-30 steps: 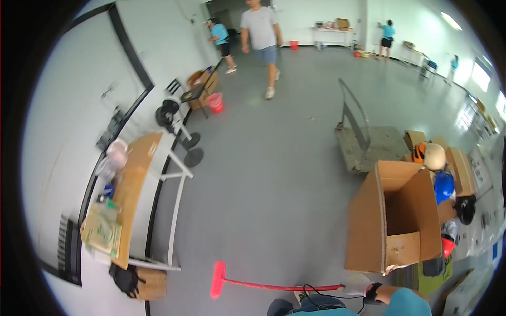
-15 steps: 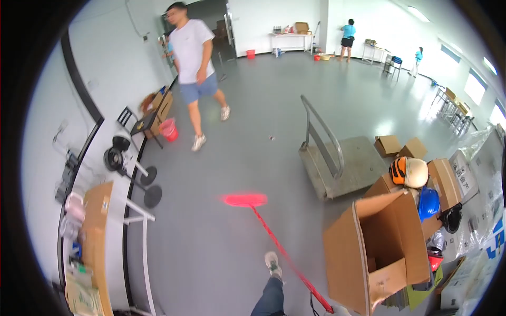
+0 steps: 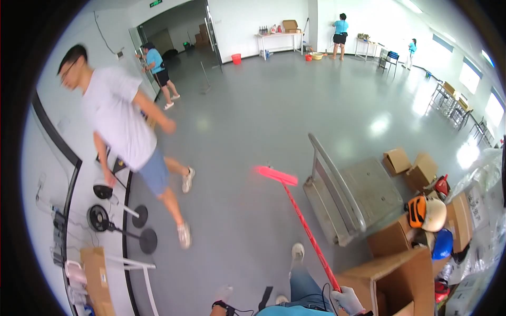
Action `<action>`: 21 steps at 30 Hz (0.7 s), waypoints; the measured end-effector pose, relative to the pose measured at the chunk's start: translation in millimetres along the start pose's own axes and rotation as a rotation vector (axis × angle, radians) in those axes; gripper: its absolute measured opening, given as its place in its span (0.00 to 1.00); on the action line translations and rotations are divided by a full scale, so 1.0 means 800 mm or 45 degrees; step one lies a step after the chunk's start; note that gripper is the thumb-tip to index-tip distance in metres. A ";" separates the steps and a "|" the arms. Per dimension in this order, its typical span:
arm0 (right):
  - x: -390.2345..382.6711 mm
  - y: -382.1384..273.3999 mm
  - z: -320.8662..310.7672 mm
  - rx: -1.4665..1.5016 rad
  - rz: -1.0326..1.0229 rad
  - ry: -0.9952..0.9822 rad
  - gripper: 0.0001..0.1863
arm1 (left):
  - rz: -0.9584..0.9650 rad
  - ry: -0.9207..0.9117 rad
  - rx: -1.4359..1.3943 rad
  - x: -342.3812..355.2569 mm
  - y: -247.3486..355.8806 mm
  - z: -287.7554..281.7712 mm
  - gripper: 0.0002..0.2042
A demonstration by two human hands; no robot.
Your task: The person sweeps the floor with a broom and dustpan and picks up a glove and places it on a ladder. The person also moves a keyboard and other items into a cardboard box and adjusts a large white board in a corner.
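Observation:
My right hand (image 3: 349, 300), in a pale glove, is closed around the upper end of a red broom's (image 3: 307, 230) long handle. The handle slants forward and left, down to a wide pinkish-red head (image 3: 276, 175) on the grey floor, blurred by motion. My left hand (image 3: 223, 294), also pale-gloved and with a dark band at the wrist, hangs low at the left. It is off the handle, and its fingers are smeared by motion.
A flatbed trolley (image 3: 369, 192) stands right of the broom; an open carton (image 3: 392, 282) is beside my right hand. Helmets (image 3: 433, 215) and small boxes lie beyond. A person in a white shirt (image 3: 118, 118) walks at left, near standing fans (image 3: 147, 241). Another person (image 3: 155, 66) is at the door.
The broom head has moved forward and right over the floor. Both my hands have come into view. The person in white has come nearer on the left, and the trolley appears closer.

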State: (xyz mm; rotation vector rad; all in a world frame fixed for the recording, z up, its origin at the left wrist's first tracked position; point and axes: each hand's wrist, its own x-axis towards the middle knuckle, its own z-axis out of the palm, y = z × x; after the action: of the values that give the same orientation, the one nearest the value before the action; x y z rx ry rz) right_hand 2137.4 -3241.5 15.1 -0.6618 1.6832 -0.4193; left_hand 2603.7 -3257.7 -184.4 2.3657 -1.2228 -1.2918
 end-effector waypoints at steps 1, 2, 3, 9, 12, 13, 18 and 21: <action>0.025 -0.014 0.016 0.625 -0.215 -0.009 0.05 | 0.189 -0.014 -0.011 0.039 0.041 -0.003 0.21; 0.056 -0.037 0.015 0.633 -0.234 -0.025 0.05 | 0.188 -0.041 -0.050 0.083 0.073 -0.003 0.21; 0.071 -0.081 0.008 0.618 -0.208 0.001 0.04 | 0.193 -0.083 -0.099 0.130 0.107 0.003 0.21; 0.216 -0.348 -0.010 0.690 -0.128 -0.196 0.08 | 0.300 -0.184 -0.226 0.279 0.219 -0.051 0.22; 0.296 -0.484 -0.013 0.839 0.019 -0.248 0.09 | -0.084 -0.070 -0.251 0.299 0.265 -0.095 0.22; 0.320 -0.525 -0.010 0.979 0.069 -0.339 0.07 | -0.218 -0.023 -0.267 0.306 0.274 -0.115 0.22; 0.465 -0.702 -0.003 1.935 0.422 -1.023 0.09 | -0.757 0.213 -0.637 0.336 0.203 -0.133 0.22; 0.545 -0.807 0.023 2.149 0.324 -1.297 0.10 | -1.098 0.040 -0.470 0.372 0.195 -0.144 0.21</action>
State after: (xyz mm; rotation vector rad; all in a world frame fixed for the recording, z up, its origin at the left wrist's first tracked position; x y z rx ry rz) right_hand 2231.3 -4013.3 67.0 0.5683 0.0849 -0.8986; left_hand 2686.6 -3601.3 -220.4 2.6563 0.1299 -1.4828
